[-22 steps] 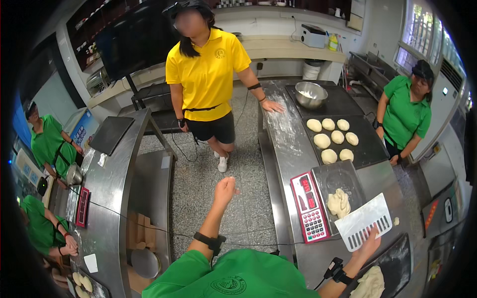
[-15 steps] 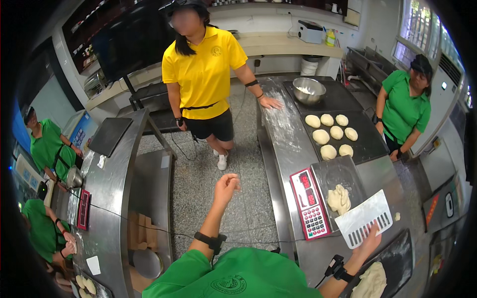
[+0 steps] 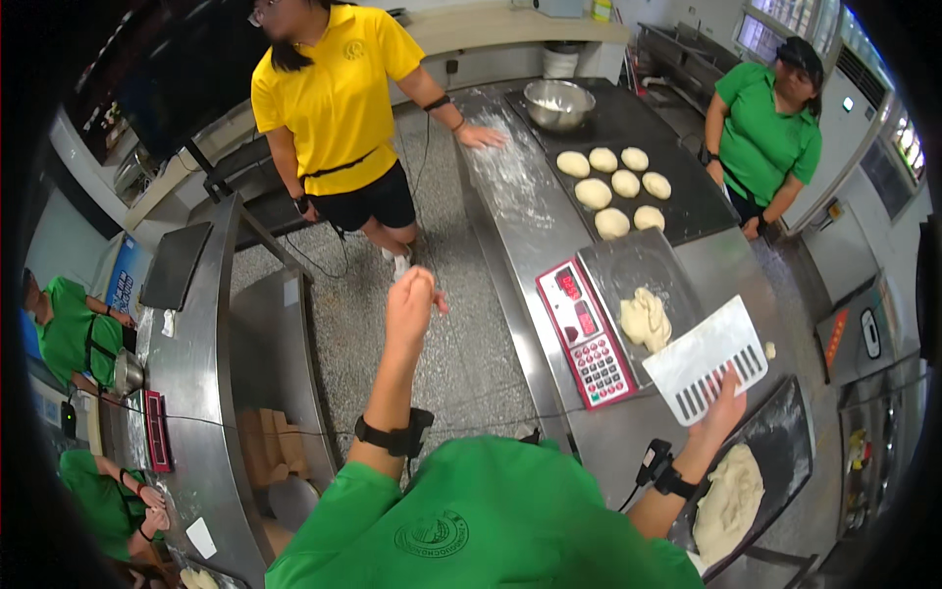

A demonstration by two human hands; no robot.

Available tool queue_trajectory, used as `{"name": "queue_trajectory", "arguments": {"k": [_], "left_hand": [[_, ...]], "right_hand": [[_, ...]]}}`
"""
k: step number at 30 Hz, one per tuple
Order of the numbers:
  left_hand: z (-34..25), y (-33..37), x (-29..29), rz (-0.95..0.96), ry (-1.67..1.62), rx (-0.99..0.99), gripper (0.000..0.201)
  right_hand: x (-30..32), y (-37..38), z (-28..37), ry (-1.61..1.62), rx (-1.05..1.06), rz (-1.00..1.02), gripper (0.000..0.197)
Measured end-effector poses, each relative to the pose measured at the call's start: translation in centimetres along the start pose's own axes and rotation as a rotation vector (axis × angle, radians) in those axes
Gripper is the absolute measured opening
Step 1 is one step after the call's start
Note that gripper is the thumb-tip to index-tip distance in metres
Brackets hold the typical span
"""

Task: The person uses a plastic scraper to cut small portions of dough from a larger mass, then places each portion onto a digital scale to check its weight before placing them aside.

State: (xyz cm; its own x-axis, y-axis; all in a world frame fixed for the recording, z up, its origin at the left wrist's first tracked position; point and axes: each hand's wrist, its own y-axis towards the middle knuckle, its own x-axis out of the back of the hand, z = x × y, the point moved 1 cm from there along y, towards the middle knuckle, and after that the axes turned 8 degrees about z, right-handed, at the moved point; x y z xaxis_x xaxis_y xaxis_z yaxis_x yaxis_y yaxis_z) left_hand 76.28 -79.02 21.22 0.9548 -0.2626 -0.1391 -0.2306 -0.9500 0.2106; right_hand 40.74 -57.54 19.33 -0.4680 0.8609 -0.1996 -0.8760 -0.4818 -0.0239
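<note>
My left hand (image 3: 412,302) is raised over the gap between the tables, its fingers curled in; nothing shows in them. My right hand (image 3: 718,407) grips a white dough scraper (image 3: 699,351) with dark stripes along one edge. Its blade is beside a lump of dough (image 3: 645,319) on the dark platform of a red-and-white digital scale (image 3: 601,371). A large mass of dough (image 3: 728,501) lies on a floured dark tray (image 3: 793,432) close to my right forearm. Farther back, several round dough balls (image 3: 625,183) sit on a black baking tray (image 3: 692,211).
A metal bowl (image 3: 558,106) stands at the table's far end, near flour dust. A person in yellow (image 3: 339,98) leans a hand there. Another in green (image 3: 770,133) stands right. Across the aisle, a steel table (image 3: 201,393) holds another scale (image 3: 157,432); people work beside it.
The view has shifted, so the tables and people sit higher and more to the left. My left hand has risen, fingers still curled. The right hand keeps the scraper beside the scale.
</note>
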Motion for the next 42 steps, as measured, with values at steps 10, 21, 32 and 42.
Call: {"name": "queue_trajectory", "arguments": {"k": [10,21,32,42], "left_hand": [[-5.0,-1.1,-4.3,0.016,-0.242,-0.025,0.006],[-6.0,-2.0,-5.6,0.043,-0.239,-0.137,0.006],[-6.1,-2.4,-5.5,0.116,-0.158,-0.098,0.006],[-5.2,-1.8,-4.4,0.124,-0.030,-0.067,0.022]], "right_hand": [[-0.2,-0.8,0.7,-0.020,-0.029,0.006,0.025],[-0.6,-0.7,0.8,-0.070,-0.053,-0.018,0.027],[-0.4,-0.6,0.3,-0.022,-0.062,-0.004,0.028],[0.4,0.0,-0.7,0.032,-0.018,0.020,0.024]]}}
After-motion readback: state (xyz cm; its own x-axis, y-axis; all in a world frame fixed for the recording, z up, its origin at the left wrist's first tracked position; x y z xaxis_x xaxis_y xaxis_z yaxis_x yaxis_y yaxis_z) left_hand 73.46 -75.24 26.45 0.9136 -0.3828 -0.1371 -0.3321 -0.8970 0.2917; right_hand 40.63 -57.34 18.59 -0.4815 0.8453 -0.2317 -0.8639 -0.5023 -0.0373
